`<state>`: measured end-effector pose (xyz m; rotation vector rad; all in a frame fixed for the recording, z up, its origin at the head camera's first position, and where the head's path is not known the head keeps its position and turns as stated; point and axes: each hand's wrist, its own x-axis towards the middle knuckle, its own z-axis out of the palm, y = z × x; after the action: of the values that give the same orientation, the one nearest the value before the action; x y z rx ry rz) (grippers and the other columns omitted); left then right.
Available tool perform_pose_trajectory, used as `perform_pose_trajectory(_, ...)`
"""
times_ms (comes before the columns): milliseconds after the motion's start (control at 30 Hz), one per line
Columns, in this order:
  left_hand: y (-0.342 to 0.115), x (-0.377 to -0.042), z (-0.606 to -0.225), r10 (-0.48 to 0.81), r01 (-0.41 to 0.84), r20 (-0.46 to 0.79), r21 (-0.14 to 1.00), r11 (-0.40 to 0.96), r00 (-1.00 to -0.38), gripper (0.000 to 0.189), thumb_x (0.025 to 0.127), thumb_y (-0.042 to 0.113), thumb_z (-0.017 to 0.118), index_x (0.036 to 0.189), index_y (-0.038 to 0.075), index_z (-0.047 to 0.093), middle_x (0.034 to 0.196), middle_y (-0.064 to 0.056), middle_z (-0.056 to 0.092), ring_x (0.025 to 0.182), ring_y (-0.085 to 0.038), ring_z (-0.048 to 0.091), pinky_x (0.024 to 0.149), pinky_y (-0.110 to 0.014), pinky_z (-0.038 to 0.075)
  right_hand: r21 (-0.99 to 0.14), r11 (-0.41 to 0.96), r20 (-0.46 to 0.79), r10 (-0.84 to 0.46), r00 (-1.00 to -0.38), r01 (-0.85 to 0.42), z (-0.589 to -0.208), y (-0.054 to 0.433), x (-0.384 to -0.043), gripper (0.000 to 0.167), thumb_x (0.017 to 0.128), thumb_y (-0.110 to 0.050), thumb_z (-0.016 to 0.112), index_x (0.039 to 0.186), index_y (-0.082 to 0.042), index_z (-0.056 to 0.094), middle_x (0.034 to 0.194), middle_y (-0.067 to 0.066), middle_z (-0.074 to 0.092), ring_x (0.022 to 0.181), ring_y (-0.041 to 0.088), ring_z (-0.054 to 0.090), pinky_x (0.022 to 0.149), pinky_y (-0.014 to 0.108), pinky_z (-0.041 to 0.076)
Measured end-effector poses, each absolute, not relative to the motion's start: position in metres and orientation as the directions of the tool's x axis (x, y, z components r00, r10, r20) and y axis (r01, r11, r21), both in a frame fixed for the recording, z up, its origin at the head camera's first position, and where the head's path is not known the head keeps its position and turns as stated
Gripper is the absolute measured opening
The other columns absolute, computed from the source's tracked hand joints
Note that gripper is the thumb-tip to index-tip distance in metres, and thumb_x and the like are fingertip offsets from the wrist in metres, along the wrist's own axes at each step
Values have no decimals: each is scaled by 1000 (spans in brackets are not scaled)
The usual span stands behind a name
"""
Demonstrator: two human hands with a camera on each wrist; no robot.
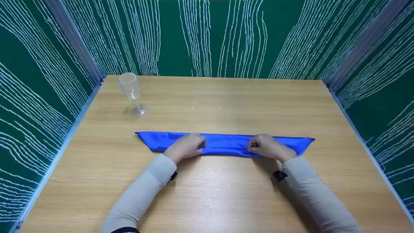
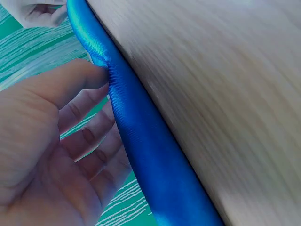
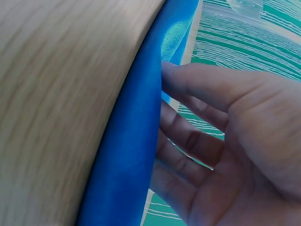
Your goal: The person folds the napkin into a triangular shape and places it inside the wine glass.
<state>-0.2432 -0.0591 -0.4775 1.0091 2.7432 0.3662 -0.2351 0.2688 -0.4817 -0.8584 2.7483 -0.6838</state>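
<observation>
A blue cloth napkin (image 1: 226, 141), folded into a long flat band with slanted pointed ends, lies across the middle of the table. My left hand (image 1: 186, 147) pinches its near long edge left of centre. Right of centre, my right hand (image 1: 269, 147) pinches the same edge. In the left wrist view, the thumb presses on the rounded fold of the napkin (image 2: 141, 127), and the other fingers lie partly hidden behind it. The right wrist view shows a similar grip, with the thumb at the fold of the napkin (image 3: 127, 127) and the fingertips hidden by the cloth.
A clear stemmed glass (image 1: 131, 90) stands upright at the back left of the wooden table (image 1: 220, 194). Several tiny pale specks lie on the wood beyond the napkin. Green panels (image 1: 223, 38) with wavy white lines rise behind and at both sides.
</observation>
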Motion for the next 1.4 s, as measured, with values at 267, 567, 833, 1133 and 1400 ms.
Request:
perform_pose_trajectory(267,-59,-234,-474,723,712,8,181,679,-691,14,90,15,70,101,9,75,99,-2,69,96,-22,63,87,-36,53,-479,718,-18,-584,-811,-506,-484,269,-234,9,91,-7,72,84,-11,73,83,-4,68,74,11,57,68,34,50)
perform_pose_trajectory(567,-56,-228,-475,748,749,33,34,662,-663,18,86,19,76,100,9,74,96,-4,68,94,-23,63,82,-36,54,-499,696,7,-592,-806,-516,-485,270,-234,9,92,-5,71,85,-10,73,81,-4,67,71,10,55,65,30,48)
perform_pose_trajectory(833,-54,-236,-478,738,737,25,69,672,-675,16,91,12,66,104,7,74,100,-6,71,95,-24,66,83,-36,55,-502,700,2,-587,-810,-508,-485,271,-234,9,92,-5,70,84,-9,71,75,-6,60,68,10,50,61,28,43)
perform_pose_trajectory(1133,-55,-257,-480,714,671,-54,299,678,-698,21,93,7,58,107,4,74,108,-8,71,101,-21,65,91,-36,52,-487,734,-23,-552,-833,-473,-487,273,-234,7,94,-7,68,87,-9,69,77,-4,60,69,11,51,63,30,45)
perform_pose_trajectory(1400,-55,-273,-476,720,603,-123,460,652,-683,31,87,2,56,67,13,35,64,4,28,60,-12,28,60,-28,26,-517,745,-64,-524,-849,-421,-484,274,-233,8,95,-8,66,87,-8,68,79,-2,60,69,12,51,63,30,43)
